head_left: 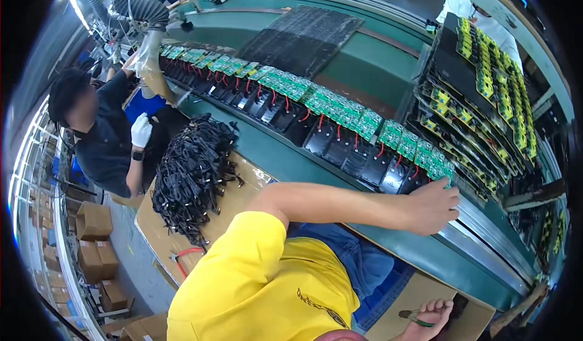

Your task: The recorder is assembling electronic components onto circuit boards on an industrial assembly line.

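Note:
My left hand (432,208) reaches across to the near right end of a long row of green circuit boards (340,108). Its fingers are curled, with the fingertips at the edge of the end board (438,163); the thumb is mostly hidden. Short red wires run from the boards to black plastic housings (328,148) lined up beneath them. Low at the right, my right hand (430,321) is closed around a small green-handled tool (419,320) with a dark metal tip; its exact kind cannot be made out.
A heap of black cables (193,174) lies on cardboard to the left, near red-handled pliers (182,259). Stacked black panels with yellow parts (464,104) rise at the right. A co-worker (106,128) with a white glove sits at the left. Metal rails (486,238) run along the bench.

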A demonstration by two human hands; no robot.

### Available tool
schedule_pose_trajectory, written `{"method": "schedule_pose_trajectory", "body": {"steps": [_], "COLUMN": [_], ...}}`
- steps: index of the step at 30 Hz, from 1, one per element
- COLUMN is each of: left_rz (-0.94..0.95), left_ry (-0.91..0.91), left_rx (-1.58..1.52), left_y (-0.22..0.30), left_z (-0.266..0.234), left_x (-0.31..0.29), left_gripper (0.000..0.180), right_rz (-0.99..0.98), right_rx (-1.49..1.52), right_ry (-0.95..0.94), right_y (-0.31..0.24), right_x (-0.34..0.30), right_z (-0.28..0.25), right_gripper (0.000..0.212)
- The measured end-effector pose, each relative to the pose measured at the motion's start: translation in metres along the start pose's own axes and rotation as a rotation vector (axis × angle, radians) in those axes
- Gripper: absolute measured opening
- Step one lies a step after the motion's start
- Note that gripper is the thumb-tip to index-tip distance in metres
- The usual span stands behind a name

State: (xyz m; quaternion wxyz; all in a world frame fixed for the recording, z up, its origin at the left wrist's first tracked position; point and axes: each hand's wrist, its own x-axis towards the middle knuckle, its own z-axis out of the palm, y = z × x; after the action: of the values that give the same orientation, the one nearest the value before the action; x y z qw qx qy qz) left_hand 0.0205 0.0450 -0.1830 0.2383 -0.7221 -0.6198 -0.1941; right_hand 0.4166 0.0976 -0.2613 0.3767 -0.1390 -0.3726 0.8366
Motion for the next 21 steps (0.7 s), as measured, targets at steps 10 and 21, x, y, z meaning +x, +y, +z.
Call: {"method": "schedule_pose_trajectory", "body": {"steps": [10, 21], "left_rz": [-0.027, -0.125], "left_ry": [0.049, -0.129], "left_rx": [-0.292, -0.196], "left_y": [-0.008, -0.093], "left_z": [0.033, -0.094], "left_x": [-0.012, -0.108], "left_gripper": [0.025, 0.019], "right_rz": [-0.121, -0.156], "right_rx": [-0.304, -0.170], "right_ry": [0.169, 0.397], "right_y": [0.038, 0.058], "right_x": [0.007, 0.015], "right_z": [0.129, 0.135], "right_gripper": [0.051, 0.026]}}
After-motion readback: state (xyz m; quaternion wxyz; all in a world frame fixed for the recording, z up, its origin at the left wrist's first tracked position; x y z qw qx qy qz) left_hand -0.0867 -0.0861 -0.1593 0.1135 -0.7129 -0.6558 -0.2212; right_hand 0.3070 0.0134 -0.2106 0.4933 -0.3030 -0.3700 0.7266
